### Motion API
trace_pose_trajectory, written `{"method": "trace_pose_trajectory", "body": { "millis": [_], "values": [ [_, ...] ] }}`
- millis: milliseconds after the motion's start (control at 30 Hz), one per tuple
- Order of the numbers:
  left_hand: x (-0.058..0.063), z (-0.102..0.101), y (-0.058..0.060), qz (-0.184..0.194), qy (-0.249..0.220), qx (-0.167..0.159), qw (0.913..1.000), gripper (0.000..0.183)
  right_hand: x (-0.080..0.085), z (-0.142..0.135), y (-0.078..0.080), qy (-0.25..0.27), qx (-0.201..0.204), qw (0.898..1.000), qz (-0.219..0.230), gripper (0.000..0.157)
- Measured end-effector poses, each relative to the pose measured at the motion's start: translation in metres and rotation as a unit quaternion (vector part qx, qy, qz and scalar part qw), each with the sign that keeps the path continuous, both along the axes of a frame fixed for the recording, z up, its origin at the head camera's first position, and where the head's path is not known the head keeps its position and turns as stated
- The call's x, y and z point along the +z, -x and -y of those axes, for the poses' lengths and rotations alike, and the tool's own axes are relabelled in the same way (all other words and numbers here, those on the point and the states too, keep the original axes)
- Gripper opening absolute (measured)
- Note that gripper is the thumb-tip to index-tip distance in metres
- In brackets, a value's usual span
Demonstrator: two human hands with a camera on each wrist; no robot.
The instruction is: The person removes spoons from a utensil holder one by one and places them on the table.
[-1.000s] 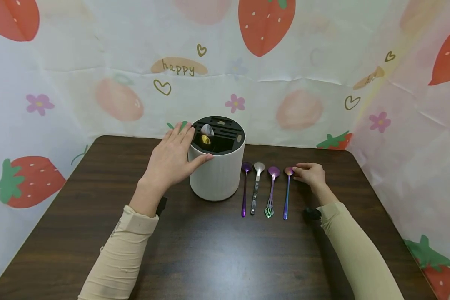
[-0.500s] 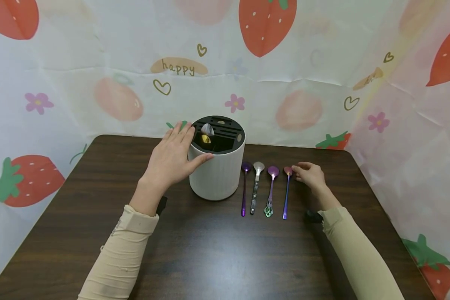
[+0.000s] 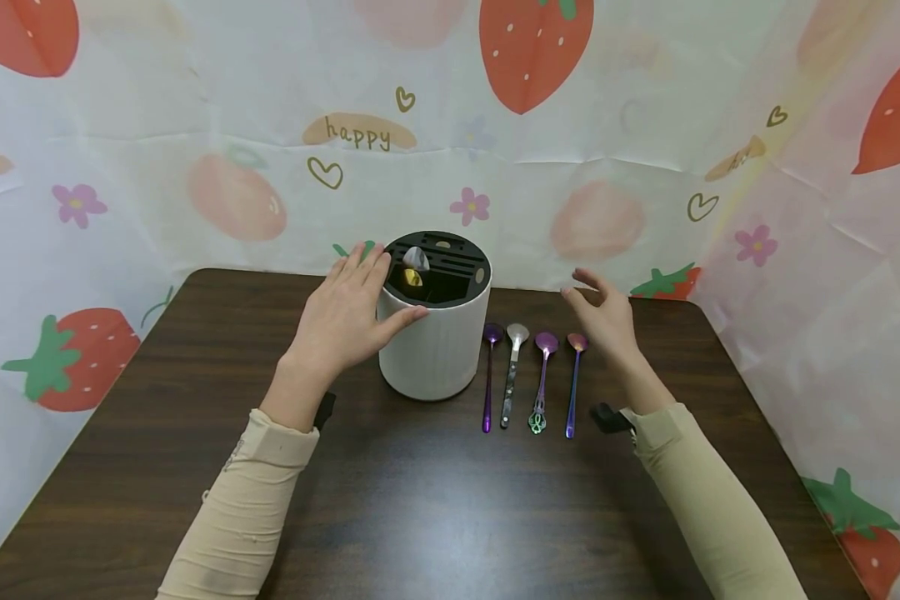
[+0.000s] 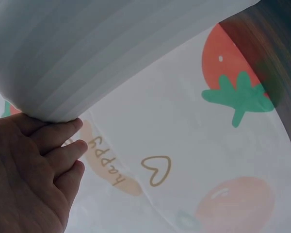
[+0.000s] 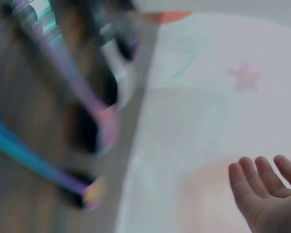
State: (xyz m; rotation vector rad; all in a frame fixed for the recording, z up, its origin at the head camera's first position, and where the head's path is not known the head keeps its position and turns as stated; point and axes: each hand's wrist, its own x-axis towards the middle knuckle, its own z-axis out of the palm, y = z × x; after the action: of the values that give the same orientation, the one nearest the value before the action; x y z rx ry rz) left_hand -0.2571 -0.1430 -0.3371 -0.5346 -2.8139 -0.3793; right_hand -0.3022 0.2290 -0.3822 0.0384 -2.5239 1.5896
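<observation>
My left hand (image 3: 337, 323) rests with straight fingers and spread thumb against the upper side of a white cylindrical utensil holder (image 3: 433, 362) with a black slotted top. In the left wrist view its fingertips lie right at the holder's rim. A silver piece (image 3: 416, 258) and a gold piece (image 3: 412, 277) show in the holder's opening. My right hand (image 3: 609, 321) hovers above the table's right side, fingers loosely bent, holding nothing. Nearest below it lies a blue spoon (image 3: 572, 387) with a reddish bowl. Beside that spoon is a pink-purple spoon (image 3: 543, 375) with an ornate openwork handle end.
Further left lie a silver spoon (image 3: 511, 375) with a patterned handle and a dark purple spoon (image 3: 488, 379), close to the holder. All are on the dark wooden table (image 3: 450, 517). A strawberry-printed cloth (image 3: 540, 208) hangs behind the table and along both sides.
My right hand has let go of the blue spoon's bowl end and risen up and slightly left. The spoons stay in their row, and my left hand keeps its place on the holder.
</observation>
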Motion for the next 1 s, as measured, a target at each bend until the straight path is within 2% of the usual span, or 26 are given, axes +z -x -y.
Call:
{"method": "trace_pose_trajectory", "body": {
  "millis": [200, 433, 567, 800, 900, 1000],
  "values": [
    [0.0, 0.001, 0.0, -0.001, 0.001, -0.001, 1.0, 0.101, 0.032, 0.039, -0.005, 0.032, 0.034, 0.994, -0.098, 0.048],
    [0.001, 0.001, 0.0, -0.001, -0.001, -0.001, 1.0, 0.1, 0.053, 0.084, -0.009, 0.036, 0.119, 0.973, -0.195, 0.042],
    [0.001, 0.001, 0.001, -0.002, -0.001, -0.001, 1.0, 0.1, 0.059, 0.107, -0.01, 0.001, 0.157, 0.961, -0.226, 0.041],
    [0.002, 0.002, 0.0, 0.003, 0.0, -0.001, 1.0, 0.1, 0.062, 0.14, -0.006, -0.105, 0.2, 0.938, -0.263, 0.04],
    [0.002, 0.002, 0.0, 0.004, 0.001, -0.002, 1.0, 0.1, 0.065, 0.149, -0.004, -0.142, 0.213, 0.93, -0.262, 0.04],
    [0.001, 0.002, 0.001, 0.003, 0.003, -0.002, 1.0, 0.1, 0.068, 0.157, -0.002, -0.171, 0.223, 0.927, -0.248, 0.04]
  ]
}}
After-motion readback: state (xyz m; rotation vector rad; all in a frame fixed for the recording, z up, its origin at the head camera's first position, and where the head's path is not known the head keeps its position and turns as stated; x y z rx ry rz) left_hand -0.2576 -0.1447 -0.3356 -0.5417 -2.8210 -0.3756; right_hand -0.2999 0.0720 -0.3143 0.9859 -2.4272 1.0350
